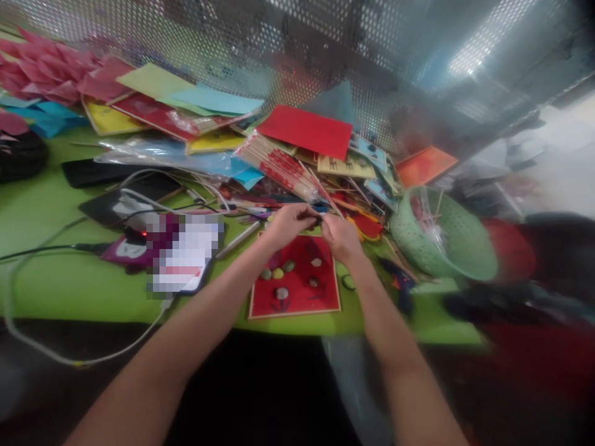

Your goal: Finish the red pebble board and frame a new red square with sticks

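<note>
Above the far edge of a red framed board, my left hand and my right hand meet, fingertips pinched together. Between them is something small and dark, too blurred to name. On the board sit several small pebbles, among them a yellow one, a whitish one and a brownish one. Dark drawn lines show around some of them. The far edge of the board is partly hidden by my hands.
Behind my hands lie bundled wooden sticks, coloured paper and loose pens. At left are a pixelated phone, a purple box and cables. A green basket and a dark blue glue gun lie at right.
</note>
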The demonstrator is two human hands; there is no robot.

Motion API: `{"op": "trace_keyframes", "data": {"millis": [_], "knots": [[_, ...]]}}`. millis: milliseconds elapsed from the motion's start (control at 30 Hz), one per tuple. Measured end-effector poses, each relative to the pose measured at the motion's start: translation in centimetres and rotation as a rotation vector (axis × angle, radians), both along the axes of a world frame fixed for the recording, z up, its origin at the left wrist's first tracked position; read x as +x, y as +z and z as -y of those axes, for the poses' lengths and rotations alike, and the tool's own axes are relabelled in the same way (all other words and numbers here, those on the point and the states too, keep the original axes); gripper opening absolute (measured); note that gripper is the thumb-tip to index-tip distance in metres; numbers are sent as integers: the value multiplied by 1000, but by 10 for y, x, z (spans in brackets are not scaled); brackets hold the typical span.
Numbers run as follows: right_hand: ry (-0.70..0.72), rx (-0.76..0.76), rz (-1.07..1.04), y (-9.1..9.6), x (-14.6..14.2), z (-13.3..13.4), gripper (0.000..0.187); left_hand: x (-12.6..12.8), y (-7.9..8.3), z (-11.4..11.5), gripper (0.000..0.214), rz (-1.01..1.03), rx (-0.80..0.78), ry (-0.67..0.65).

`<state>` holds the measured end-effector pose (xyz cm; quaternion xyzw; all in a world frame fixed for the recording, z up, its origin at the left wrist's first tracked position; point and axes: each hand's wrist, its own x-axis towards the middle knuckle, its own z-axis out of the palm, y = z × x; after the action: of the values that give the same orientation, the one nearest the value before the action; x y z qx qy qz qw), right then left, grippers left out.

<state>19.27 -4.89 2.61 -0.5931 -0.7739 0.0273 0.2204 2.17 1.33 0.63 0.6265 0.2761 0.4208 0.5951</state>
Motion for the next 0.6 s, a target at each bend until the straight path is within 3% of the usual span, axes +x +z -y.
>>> {"op": "trace_keyframes", "data": {"millis": [233,600], "knots": [[73,-125,-443,3,0,4,31,2,-2,2,16,118,-150,-28],[20,-99,-548,-4,-8,1,25,8,-6,6,14,176,-191,-15]]}}
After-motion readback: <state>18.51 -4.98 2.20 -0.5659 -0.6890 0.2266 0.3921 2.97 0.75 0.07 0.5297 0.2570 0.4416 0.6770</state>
